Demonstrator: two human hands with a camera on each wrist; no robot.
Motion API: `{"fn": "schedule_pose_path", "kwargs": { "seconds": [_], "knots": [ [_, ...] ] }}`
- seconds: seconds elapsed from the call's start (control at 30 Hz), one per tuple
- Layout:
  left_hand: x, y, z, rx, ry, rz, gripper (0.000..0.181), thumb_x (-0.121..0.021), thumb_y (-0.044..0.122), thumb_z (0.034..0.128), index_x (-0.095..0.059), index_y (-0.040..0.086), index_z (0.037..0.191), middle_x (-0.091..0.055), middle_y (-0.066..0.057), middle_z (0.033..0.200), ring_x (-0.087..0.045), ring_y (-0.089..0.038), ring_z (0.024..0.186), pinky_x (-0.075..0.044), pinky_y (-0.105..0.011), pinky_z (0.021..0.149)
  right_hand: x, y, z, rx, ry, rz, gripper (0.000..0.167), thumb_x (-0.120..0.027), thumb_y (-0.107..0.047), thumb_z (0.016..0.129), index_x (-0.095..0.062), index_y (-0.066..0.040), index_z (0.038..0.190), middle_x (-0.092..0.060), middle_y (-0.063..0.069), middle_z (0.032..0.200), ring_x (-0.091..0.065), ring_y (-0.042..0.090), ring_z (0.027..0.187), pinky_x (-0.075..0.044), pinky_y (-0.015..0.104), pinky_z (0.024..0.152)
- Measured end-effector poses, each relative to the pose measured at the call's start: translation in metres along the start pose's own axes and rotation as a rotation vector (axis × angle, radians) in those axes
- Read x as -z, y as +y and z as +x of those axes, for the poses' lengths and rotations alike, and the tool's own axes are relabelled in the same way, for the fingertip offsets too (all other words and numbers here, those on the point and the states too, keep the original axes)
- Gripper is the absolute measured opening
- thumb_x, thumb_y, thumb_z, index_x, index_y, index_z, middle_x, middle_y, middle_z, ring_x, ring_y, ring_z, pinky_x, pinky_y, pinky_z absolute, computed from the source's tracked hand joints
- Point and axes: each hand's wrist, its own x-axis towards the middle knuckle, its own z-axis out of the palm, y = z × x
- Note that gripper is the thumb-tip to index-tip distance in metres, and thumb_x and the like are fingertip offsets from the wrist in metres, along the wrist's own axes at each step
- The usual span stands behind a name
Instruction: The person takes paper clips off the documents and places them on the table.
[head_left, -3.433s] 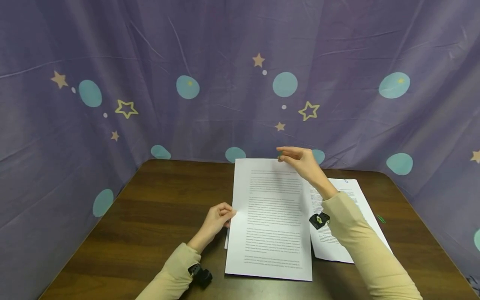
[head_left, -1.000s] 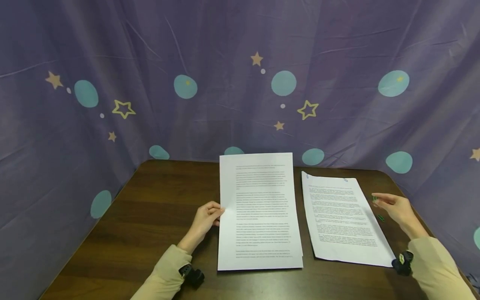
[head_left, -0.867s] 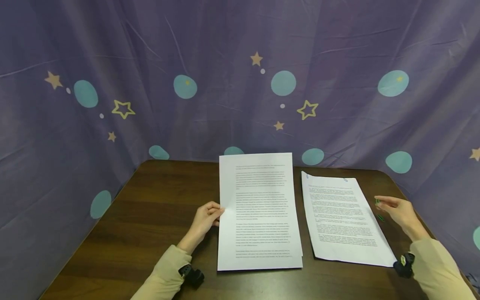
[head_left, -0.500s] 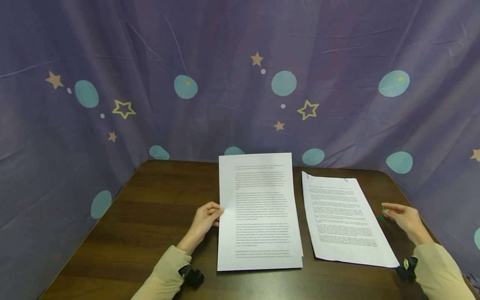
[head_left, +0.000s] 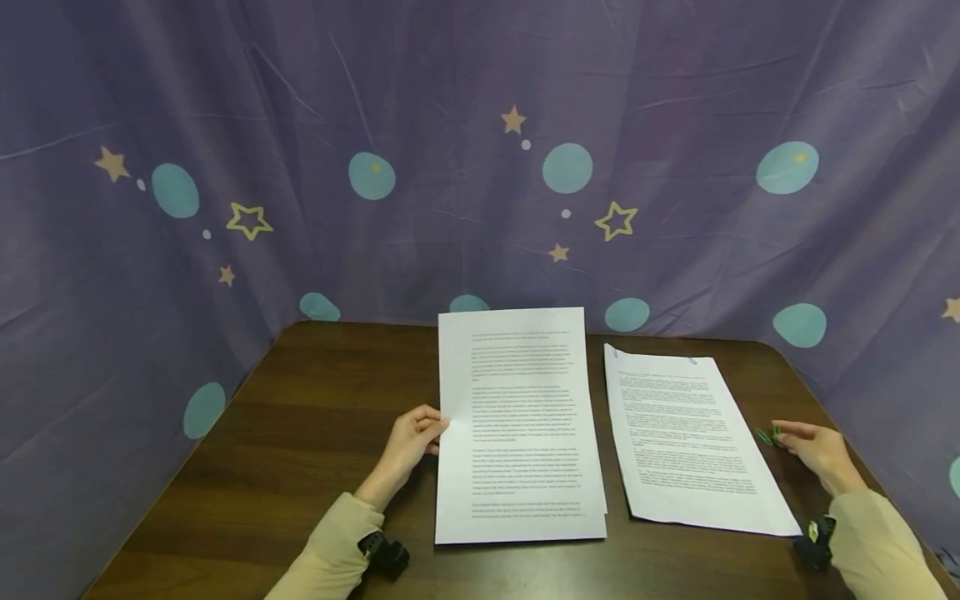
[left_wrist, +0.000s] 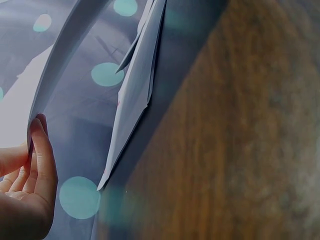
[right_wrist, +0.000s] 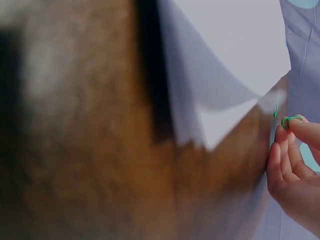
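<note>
The left hand (head_left: pixel 411 435) is pinching printed sheets (head_left: pixel 517 425) at their edge. The right hand (head_left: pixel 821 455) is gripping a green paperclip (right_wrist: pixel 287 122) just beside a second clip (head_left: pixel 763 437).

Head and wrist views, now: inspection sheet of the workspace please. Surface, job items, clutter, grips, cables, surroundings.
Surface: dark wood-grain table.
Job's things: centre sheets, printed, lower right corners not quite aligned; right-hand stack lying on the table, blue clips along its top edge; loose green clip beside that stack.
Clutter: nothing seen.
Grips: left hand pinches the centre sheets' left edge; right hand pinches another green clip.
Cables: nothing seen.
Surroundings: purple curtain behind the table, patterned with stars and blue ovals.
</note>
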Motion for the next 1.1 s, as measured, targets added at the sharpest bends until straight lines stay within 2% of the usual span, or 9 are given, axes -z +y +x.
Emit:
{"fn": "schedule_pose_path", "kwargs": {
  "seconds": [0.27, 0.53, 0.7, 0.93, 1.03, 1.1],
  "knots": [
    [0.002, -0.002, -0.002, -0.090, -0.046, -0.020, 0.017, -0.062, 0.008, 0.0816, -0.054, -0.007, 0.081, -0.062, 0.004, 0.066, -0.053, -0.007, 0.051, -0.047, -0.023, 0.045, -0.002, -0.001, 0.002, -0.002, 0.020, -0.029, 0.037, -0.051, 0.002, 0.080, -0.046, 0.020, 0.111, -0.063, 0.023, 0.089, -0.046, -0.010, 0.060, -0.043, 0.018, 0.049],
    [0.001, 0.001, 0.000, 0.017, -0.018, -0.030, 0.008, -0.058, -0.002, 0.0815, -0.054, -0.009, 0.083, -0.062, -0.001, 0.066, -0.052, -0.010, 0.050, -0.046, -0.023, 0.046, -0.003, 0.000, 0.001, -0.008, 0.048, -0.059, 0.034, -0.051, 0.002, 0.080, -0.048, 0.021, 0.108, -0.059, 0.031, 0.092, -0.044, -0.010, 0.059, -0.043, 0.018, 0.048],
    [0.000, 0.001, 0.000, 0.030, -0.005, -0.034, 0.008, -0.058, -0.003, 0.0814, -0.054, -0.009, 0.083, -0.062, -0.002, 0.066, -0.052, -0.010, 0.050, -0.046, -0.022, 0.046, -0.002, -0.002, 0.000, -0.026, 0.063, -0.079, 0.034, -0.053, 0.000, 0.080, -0.049, 0.019, 0.108, -0.053, 0.037, 0.101, -0.043, -0.008, 0.060, -0.042, 0.018, 0.047],
    [0.000, 0.001, 0.000, 0.028, -0.003, -0.027, 0.008, -0.058, -0.002, 0.0813, -0.054, -0.009, 0.083, -0.061, -0.002, 0.065, -0.052, -0.009, 0.050, -0.045, -0.021, 0.045, -0.005, -0.006, -0.001, 0.007, 0.098, -0.132, 0.033, -0.053, 0.001, 0.079, -0.050, 0.019, 0.107, -0.056, 0.035, 0.098, -0.050, -0.001, 0.059, -0.044, 0.021, 0.046],
    [0.000, 0.001, -0.001, 0.026, 0.002, -0.022, 0.008, -0.059, -0.001, 0.0809, -0.054, -0.008, 0.083, -0.062, -0.003, 0.066, -0.052, -0.010, 0.050, -0.045, -0.021, 0.045, -0.007, -0.012, -0.002, 0.015, 0.123, -0.147, 0.033, -0.055, -0.002, 0.080, -0.052, 0.017, 0.107, -0.055, 0.035, 0.100, -0.054, 0.008, 0.061, -0.044, 0.023, 0.046],
    [0.000, 0.001, -0.001, 0.025, 0.003, -0.018, 0.008, -0.059, -0.001, 0.0809, -0.055, -0.008, 0.083, -0.062, -0.003, 0.066, -0.051, -0.010, 0.050, -0.045, -0.022, 0.045, -0.010, -0.018, -0.002, 0.009, 0.132, -0.146, 0.034, -0.055, -0.005, 0.082, -0.052, 0.015, 0.108, -0.054, 0.035, 0.102, -0.058, 0.022, 0.069, -0.044, 0.027, 0.049]
  ]
}}
